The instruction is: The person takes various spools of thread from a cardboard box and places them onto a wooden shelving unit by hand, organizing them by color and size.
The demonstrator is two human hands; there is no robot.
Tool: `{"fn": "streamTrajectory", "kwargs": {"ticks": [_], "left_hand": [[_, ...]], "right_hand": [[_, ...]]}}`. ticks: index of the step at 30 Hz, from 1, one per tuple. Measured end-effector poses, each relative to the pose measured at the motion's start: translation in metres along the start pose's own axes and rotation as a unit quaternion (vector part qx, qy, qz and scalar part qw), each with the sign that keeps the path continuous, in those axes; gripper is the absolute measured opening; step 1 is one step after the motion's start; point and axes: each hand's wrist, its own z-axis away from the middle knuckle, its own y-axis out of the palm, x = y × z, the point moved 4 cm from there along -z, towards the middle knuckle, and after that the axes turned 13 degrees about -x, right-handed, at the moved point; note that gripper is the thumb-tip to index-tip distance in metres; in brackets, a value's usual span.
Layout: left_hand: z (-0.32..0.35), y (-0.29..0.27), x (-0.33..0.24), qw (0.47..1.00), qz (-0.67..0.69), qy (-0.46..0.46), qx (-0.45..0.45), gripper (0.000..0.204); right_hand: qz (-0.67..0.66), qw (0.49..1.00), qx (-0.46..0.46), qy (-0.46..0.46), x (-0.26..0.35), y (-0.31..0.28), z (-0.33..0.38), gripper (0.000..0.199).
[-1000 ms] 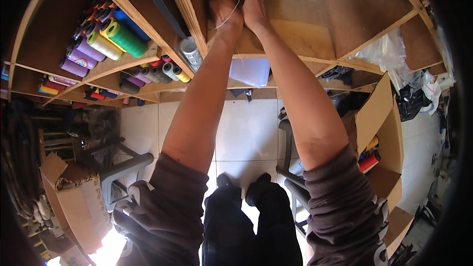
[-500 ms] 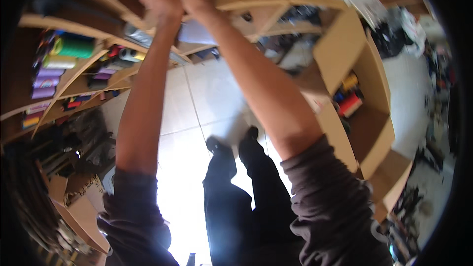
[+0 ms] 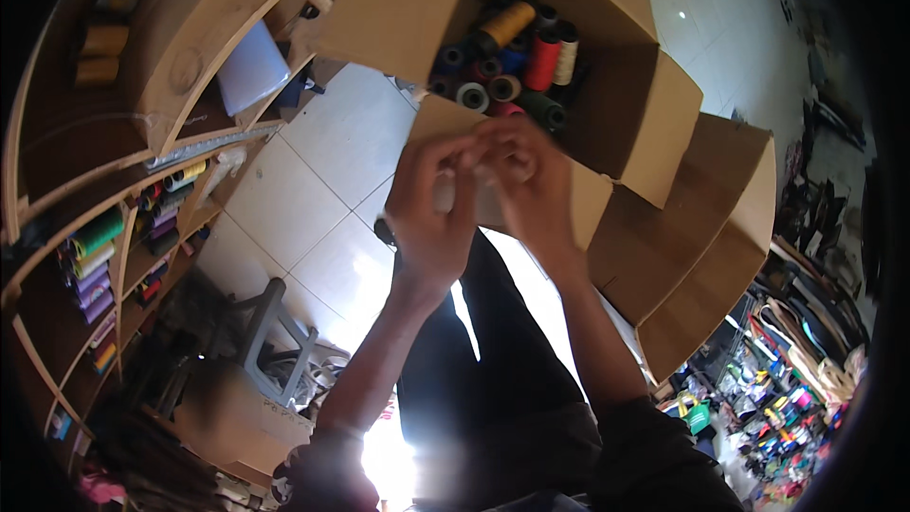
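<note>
Left of the fingers (image 3: 463, 192) stands wooden shelving (image 3: 185, 33); just beyond them, an open cardboard box (image 3: 614, 95). The left hand (image 3: 428, 209) and right hand (image 3: 542, 194) curl close together; I can't tell if they grip anything. Some thread spools (image 3: 93, 270) already sit shelved leftward; other spools (image 3: 543, 62) remain boxed beyond the fingertips.

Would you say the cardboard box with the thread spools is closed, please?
No, the cardboard box stands open, with thread spools visible inside.
</note>
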Motion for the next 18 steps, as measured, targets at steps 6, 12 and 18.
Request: {"fn": "streamTrajectory", "kwargs": {"ticks": [6, 12, 18], "left_hand": [[-0.074, 0.112, 0.012, 0.991, -0.061, 0.058, 0.104, 0.018], [-0.101, 0.19, 0.05, 0.884, -0.319, 0.236, 0.247, 0.043], [-0.088, 0.199, 0.064, 0.823, -0.442, 0.269, 0.233, 0.057]], "right_hand": [[0.2, 0.961, -0.175, -0.08, -0.032, -0.079, -0.095, 0.019], [0.339, 0.914, -0.205, -0.091, -0.072, -0.08, -0.161, 0.049], [0.306, 0.933, -0.169, -0.084, -0.108, -0.065, -0.171, 0.058]]}}
